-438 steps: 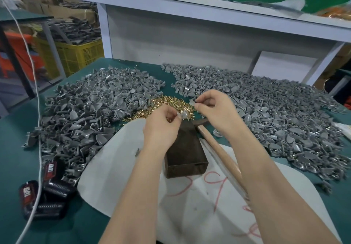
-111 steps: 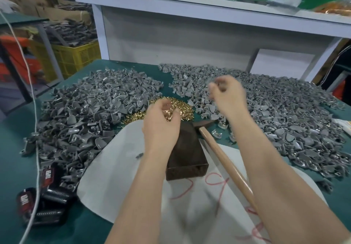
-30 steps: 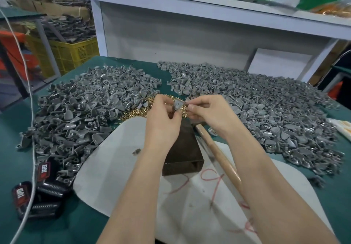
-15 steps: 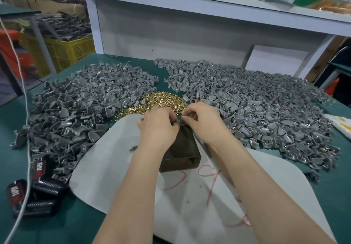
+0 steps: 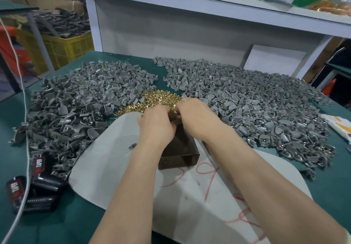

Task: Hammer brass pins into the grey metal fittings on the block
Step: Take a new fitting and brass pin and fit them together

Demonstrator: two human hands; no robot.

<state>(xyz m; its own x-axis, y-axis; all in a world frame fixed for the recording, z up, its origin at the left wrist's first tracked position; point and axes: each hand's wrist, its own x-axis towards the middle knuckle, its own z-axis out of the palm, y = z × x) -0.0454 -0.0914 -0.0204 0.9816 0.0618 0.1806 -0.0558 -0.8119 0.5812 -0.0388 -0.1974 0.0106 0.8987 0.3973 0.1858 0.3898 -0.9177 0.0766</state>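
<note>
My left hand (image 5: 155,126) and my right hand (image 5: 197,118) meet over the far end of the dark brown block (image 5: 180,149), which stands on a white sheet (image 5: 106,158). Their curled fingertips pinch a small grey fitting (image 5: 177,118) between them, mostly hidden by the fingers. No pin shows in the fingers. Loose brass pins (image 5: 157,99) lie in a heap just beyond the hands. My right forearm hides the hammer.
Big piles of grey fittings lie left (image 5: 76,107) and right (image 5: 256,107) on the green table (image 5: 47,224). Black packs with red labels (image 5: 32,183) and a white cord (image 5: 22,111) are at the left. A white shelf frame (image 5: 190,2) stands behind.
Over the last second both hands came down from above the pin heap onto the block's far end, closing together over the fitting. The camera tilted down slightly.
</note>
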